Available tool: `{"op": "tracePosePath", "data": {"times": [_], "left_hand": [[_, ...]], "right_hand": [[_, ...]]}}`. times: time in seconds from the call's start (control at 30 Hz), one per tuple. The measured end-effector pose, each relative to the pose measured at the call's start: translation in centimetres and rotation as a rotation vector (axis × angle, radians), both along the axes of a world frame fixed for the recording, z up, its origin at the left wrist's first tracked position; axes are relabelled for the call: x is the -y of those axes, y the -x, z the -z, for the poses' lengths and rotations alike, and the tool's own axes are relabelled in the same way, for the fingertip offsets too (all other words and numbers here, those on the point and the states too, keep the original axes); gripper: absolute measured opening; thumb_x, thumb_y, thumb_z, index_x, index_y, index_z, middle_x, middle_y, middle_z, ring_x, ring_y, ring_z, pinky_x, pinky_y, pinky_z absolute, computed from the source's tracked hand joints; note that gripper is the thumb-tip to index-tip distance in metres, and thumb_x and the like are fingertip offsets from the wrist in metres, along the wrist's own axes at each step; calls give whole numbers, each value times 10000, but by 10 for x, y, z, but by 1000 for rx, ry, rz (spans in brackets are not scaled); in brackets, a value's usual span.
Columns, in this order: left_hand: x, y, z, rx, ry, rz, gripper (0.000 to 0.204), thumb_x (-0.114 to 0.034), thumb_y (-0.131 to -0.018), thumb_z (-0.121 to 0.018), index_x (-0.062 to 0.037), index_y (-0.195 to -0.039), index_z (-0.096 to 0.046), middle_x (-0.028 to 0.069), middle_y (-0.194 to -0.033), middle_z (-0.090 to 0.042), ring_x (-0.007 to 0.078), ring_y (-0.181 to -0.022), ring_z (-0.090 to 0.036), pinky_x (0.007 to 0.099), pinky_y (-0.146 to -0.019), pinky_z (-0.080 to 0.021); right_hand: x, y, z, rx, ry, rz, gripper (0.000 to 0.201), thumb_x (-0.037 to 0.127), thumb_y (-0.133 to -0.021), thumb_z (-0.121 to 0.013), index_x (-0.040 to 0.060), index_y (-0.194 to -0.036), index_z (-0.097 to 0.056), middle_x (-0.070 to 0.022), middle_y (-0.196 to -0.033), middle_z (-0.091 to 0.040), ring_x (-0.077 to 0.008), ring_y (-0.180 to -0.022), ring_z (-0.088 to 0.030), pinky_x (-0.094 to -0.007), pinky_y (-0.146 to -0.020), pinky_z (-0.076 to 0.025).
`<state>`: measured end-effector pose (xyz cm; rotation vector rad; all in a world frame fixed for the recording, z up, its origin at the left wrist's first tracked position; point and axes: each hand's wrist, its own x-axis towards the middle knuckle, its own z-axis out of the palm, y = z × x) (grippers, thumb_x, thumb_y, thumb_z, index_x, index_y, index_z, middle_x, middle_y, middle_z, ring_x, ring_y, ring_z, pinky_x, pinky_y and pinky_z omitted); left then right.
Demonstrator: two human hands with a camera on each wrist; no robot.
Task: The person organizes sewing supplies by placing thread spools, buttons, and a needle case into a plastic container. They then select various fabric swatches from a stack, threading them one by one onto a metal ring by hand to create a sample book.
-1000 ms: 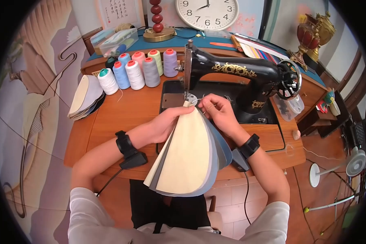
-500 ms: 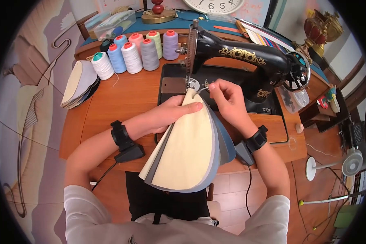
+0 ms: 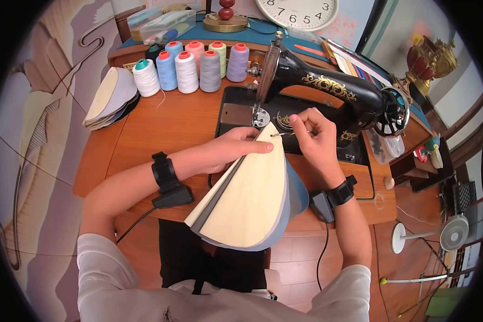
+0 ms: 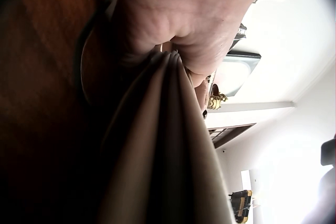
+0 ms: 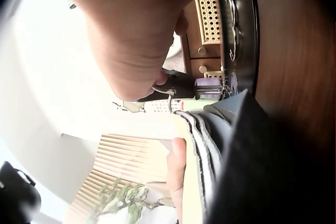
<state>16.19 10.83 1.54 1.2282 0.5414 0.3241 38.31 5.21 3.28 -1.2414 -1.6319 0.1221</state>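
My left hand [image 3: 232,149] grips a fanned stack of petal-shaped fabric pieces [image 3: 247,198] near their narrow top, thumb lying over the cream front piece. Behind the cream one, grey and blue pieces show. In the left wrist view their edges [image 4: 173,129] bunch together under the palm. My right hand [image 3: 317,137], just right of the stack's tip, pinches a thin metal ring [image 5: 170,100]. The ring's curved end meets the top of the layers in the right wrist view, and in the head view it runs to a small hole near the tip.
A black sewing machine [image 3: 327,86] stands right behind the hands. Several thread spools [image 3: 188,72] are grouped at the back left, beside another stack of fabric pieces [image 3: 112,96]. A plastic box [image 3: 169,27] sits behind them, and a small fan [image 3: 454,234] stands at the right.
My right hand has drawn back to the right from the stack's tip, still holding the ring. The left thumb sits lower from the tip, uncovering the hole. The head view has shifted slightly.
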Motion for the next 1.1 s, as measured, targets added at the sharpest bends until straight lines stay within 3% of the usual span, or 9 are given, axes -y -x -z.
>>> {"op": "tracePosePath", "data": {"times": [0.13,0.2,0.37,0.47,0.63,0.83,0.97,1.03,1.1], "left_hand": [[2,0,2,55,33,-15,639,-307,-933,-738,79,-1350,-446,139,-1185,-622,165,-1037,-662,300,-865,-557],[2,2,-2,12,45,-13,654,-308,-929,-743,77,-1360,-437,141,-1197,-617,169,-1053,-656,308,-884,-554],[-2,1,2,23,54,18,639,-315,-946,-721,53,-1380,-430,121,-1214,-608,158,-1077,-645,307,-909,-549],[-4,1,4,43,62,29,596,-318,-963,-698,14,-1386,-441,94,-1225,-604,139,-1096,-637,302,-926,-546],[-8,4,4,62,125,42,539,-299,-978,-678,-17,-1380,-457,81,-1217,-608,133,-1093,-640,301,-926,-551],[-11,6,5,80,150,93,459,-287,-988,-665,-28,-1328,-498,73,-1214,-621,137,-1090,-652,302,-922,-561],[-12,7,5,121,185,108,471,-285,-990,-663,-22,-1341,-491,81,-1231,-618,144,-1106,-648,305,-940,-556],[-12,7,4,115,182,119,487,-284,-991,-660,-16,-1357,-483,88,-1246,-614,151,-1121,-645,308,-952,-552],[-12,6,7,107,174,106,541,-303,-974,-680,-9,-1377,-471,93,-1246,-617,153,-1114,-649,306,-939,-555]], "right_hand": [[9,18,-4,-31,-94,-169,115,122,-882,-738,32,-819,-702,-51,-535,-462,-151,-521,-422,-314,-506,-349],[18,11,-18,267,200,-167,72,76,-902,-720,8,-914,-737,-54,-688,-631,-94,-603,-519,-256,-545,-384],[7,4,-7,310,28,-184,72,78,-901,-727,10,-881,-717,-50,-705,-630,-117,-609,-537,-262,-558,-401],[3,7,6,150,-48,-123,56,77,-874,-736,40,-847,-704,-55,-684,-601,-173,-557,-504,-286,-606,-414],[-1,5,22,-307,174,-266,82,90,-978,-671,19,-939,-680,-20,-882,-676,-77,-779,-580,-254,-745,-463],[-4,5,28,-515,261,-343,103,131,-1019,-627,39,-989,-662,-5,-961,-668,-71,-915,-579,-245,-848,-437],[-7,1,29,-688,343,-377,135,170,-1041,-598,54,-995,-652,17,-895,-623,-58,-827,-528,-248,-786,-413],[-10,-5,28,-986,305,-610,148,198,-1051,-583,68,-1007,-640,42,-826,-545,-48,-742,-439,-246,-709,-365],[-12,-10,25,-919,228,-420,155,215,-1046,-595,69,-1017,-639,59,-737,-465,-58,-666,-384,-265,-638,-346]]}}
